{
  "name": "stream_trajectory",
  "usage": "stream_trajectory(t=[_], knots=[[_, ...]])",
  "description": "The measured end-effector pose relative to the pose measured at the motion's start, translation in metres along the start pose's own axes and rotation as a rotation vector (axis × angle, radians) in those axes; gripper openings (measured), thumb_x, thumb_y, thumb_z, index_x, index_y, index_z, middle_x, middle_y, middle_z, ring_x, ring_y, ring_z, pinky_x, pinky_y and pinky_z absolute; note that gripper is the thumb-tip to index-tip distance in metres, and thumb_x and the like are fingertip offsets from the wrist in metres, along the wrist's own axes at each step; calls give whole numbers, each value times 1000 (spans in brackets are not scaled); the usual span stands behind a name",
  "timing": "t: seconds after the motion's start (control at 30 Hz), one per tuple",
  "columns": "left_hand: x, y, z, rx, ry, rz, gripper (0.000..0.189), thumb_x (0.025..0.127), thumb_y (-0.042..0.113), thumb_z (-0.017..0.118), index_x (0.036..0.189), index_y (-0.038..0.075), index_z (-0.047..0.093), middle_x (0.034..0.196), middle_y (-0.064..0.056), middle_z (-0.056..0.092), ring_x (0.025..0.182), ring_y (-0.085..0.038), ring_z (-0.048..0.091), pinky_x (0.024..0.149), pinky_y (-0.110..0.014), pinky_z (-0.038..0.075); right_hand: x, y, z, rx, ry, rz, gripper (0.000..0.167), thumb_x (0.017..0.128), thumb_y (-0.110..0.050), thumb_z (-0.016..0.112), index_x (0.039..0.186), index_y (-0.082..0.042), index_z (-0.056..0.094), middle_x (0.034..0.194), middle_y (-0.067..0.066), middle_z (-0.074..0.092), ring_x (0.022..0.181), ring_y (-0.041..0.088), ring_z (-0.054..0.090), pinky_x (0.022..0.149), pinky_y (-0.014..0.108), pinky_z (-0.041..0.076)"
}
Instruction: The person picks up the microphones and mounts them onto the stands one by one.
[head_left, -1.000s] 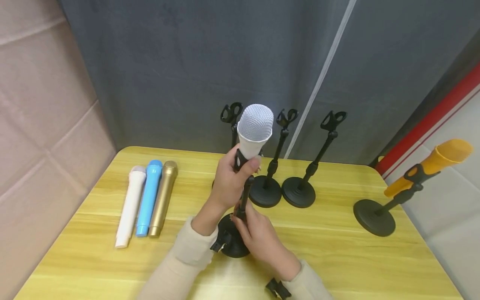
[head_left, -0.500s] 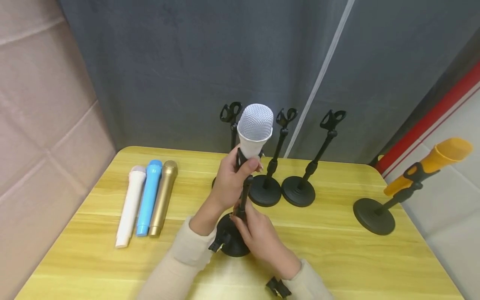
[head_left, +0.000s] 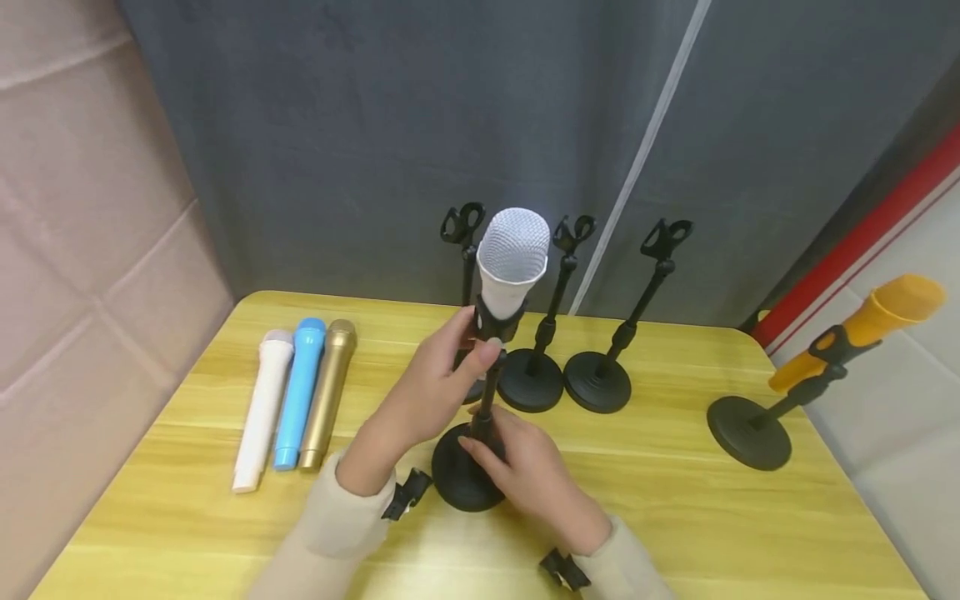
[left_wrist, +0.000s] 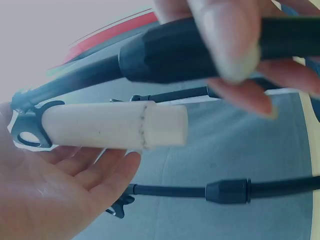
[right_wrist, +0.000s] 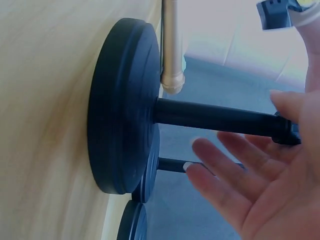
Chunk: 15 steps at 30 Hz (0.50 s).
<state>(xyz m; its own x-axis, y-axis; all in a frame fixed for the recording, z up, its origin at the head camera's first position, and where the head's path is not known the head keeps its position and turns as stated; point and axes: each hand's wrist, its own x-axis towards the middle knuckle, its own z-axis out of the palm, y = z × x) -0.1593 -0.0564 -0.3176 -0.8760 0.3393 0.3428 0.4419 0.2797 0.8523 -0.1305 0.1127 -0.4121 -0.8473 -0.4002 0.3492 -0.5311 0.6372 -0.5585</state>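
In the head view a white microphone (head_left: 513,258) sits upright in the clip of a black microphone stand (head_left: 461,475). My left hand (head_left: 423,387) is beside the clip, its thumb in front. The left wrist view shows that hand's fingers (left_wrist: 107,170) loosely extended along the white handle (left_wrist: 95,125). Lower down, my right hand (head_left: 528,467) holds the stand's pole between thumb and fingers. Seen from the right wrist, the thumb is at the collar and the fingers (right_wrist: 235,165) pass behind the pole (right_wrist: 210,117).
White (head_left: 262,408), blue (head_left: 298,396) and gold (head_left: 327,396) microphones lie at the left of the wooden table (head_left: 187,533). Behind are three stands with vacant clips, one base (head_left: 597,383) at their right end. An orange microphone (head_left: 862,333) is clipped on a stand at the right.
My left hand has loosened from around the clip and shifted down and left, showing more of the clip. The right hand keeps its place on the pole.
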Motion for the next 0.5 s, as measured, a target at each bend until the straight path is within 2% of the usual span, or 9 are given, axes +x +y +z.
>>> stream_trajectory(t=[0.2, 0.37, 0.5], knots=[[-14, 2, -8, 161, -39, -75, 61, 101, 60, 47, 151, 25, 40, 144, 0, 56, 133, -20, 56, 108, -48, 50, -3, 3, 0, -38, -22, 36, 24, 92, -33, 75, 108, -17, 67, 91, -8, 72, 85, 7, 69, 74, 28, 57], [-24, 0, -13, 233, -55, -116, 61, 102, 55, 51, 153, 25, 37, 147, 2, 54, 136, -19, 54, 110, -48, 48, -4, 5, 0, -72, -55, 58, 20, 93, -36, 74, 101, -19, 66, 85, -11, 68, 78, 5, 66, 68, 24, 53], [-31, -5, -15, 291, -74, -133, 63, 101, 57, 51, 153, 24, 38, 147, 3, 54, 138, -17, 53, 111, -47, 47, -5, 6, 0, -92, -98, 79, 19, 93, -36, 74, 98, -18, 66, 84, -10, 67, 76, 6, 65, 66, 23, 51]])
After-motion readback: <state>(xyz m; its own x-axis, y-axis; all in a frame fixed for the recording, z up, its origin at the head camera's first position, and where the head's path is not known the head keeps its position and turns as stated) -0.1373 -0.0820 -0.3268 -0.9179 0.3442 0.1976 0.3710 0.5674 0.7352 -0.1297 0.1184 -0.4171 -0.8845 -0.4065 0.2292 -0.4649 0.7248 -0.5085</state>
